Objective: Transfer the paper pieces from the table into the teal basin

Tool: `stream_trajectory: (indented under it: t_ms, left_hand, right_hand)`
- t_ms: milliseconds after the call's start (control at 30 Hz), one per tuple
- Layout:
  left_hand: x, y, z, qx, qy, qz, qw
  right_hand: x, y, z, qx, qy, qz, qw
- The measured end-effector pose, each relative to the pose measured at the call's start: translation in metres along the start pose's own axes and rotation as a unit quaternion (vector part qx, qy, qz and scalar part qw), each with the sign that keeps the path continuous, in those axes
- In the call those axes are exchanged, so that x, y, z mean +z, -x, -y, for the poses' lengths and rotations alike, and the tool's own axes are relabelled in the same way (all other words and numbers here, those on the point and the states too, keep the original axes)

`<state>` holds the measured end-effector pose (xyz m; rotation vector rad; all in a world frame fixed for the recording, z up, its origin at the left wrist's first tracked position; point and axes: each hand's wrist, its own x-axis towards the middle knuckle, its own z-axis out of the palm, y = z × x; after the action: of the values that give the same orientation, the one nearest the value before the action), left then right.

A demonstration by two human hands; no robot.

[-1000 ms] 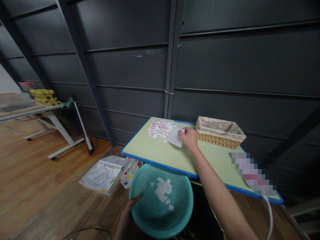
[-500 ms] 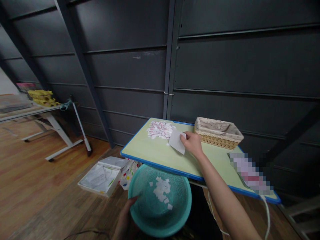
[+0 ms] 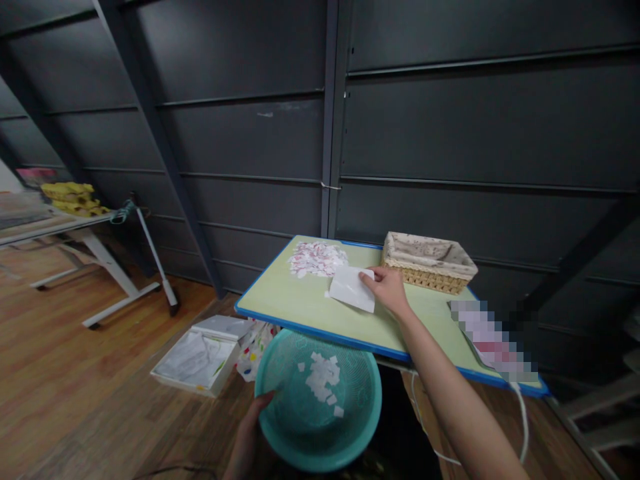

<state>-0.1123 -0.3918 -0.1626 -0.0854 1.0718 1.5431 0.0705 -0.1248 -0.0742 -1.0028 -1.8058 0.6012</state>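
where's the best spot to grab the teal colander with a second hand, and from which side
Probably the right rim of the teal colander, coming from the right: its round lip is exposed there, while the left hand grips the opposite side and the far rim meets the table edge in view.

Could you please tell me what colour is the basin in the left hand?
The basin is teal green, seen best in the head view.

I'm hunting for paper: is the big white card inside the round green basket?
No, the right hand holds the white card over the table.
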Motion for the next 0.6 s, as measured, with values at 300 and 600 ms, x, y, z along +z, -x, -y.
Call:
stream_trajectory:
  t_ms: [300, 600]
  left_hand:
    - [0.0018, 0.0045, 0.0002, -0.006, 0.017, 0.006, 1.0]
    - [-0.0011, -0.0001, 0.0034, 0.026, -0.008, 0.0, 1.0]
  right_hand:
    - [0.0033, 0.0008, -0.0017, 0.0, 0.035, -0.015, 0.999]
    - [0.0062, 0.0046, -0.0008, -0.035, 0.111, -0.015, 0.993]
